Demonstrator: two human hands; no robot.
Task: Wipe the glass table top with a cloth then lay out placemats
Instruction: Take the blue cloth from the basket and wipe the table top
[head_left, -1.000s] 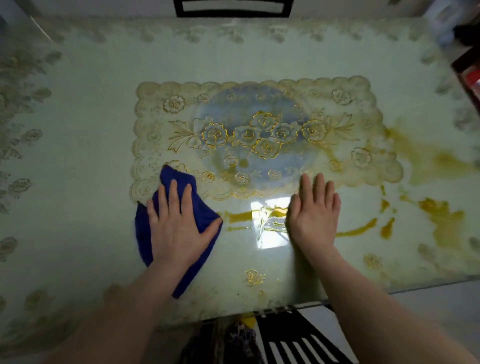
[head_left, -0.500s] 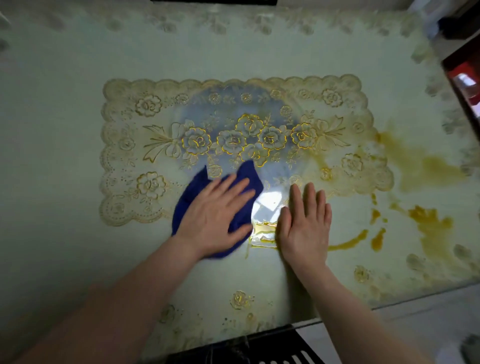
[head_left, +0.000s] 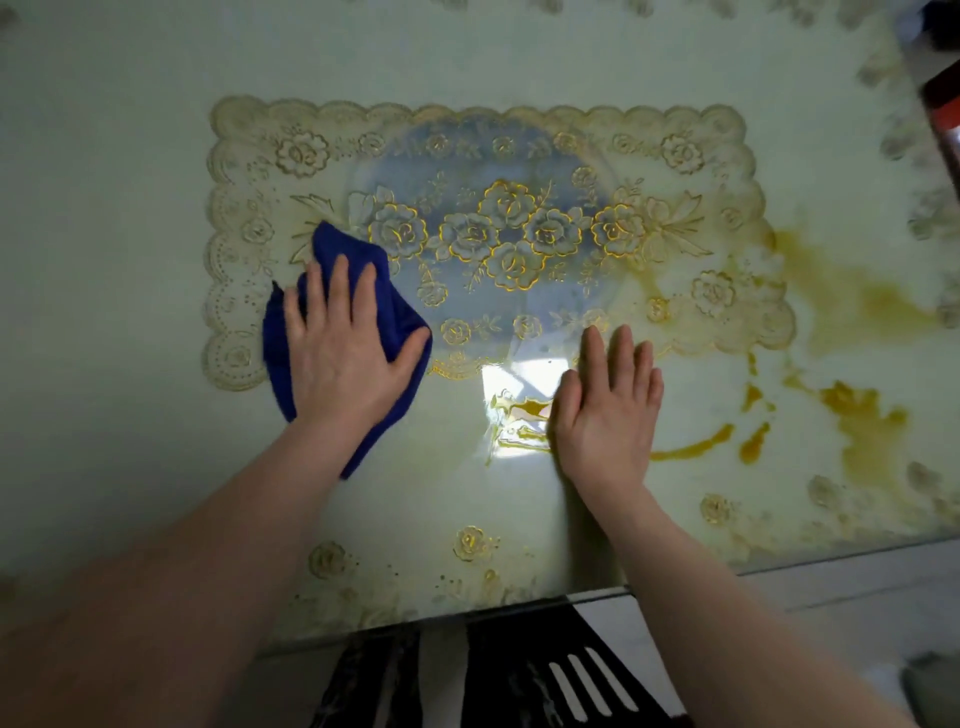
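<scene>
Glass table top (head_left: 130, 364), yellow-stained at right, shows lace floral pattern beneath.

Both forearms are bare up to the frame's edge, with no sleeve showing on either. The left hand (head_left: 343, 358) and the right hand (head_left: 605, 410) wear nothing: the fingers (head_left: 592, 348) show short, unpainted nails.

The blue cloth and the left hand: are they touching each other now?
Touching. The head view shows the left hand lying flat on top of the blue cloth, fingers spread straight over it, pressing it onto the glass table top.
</scene>
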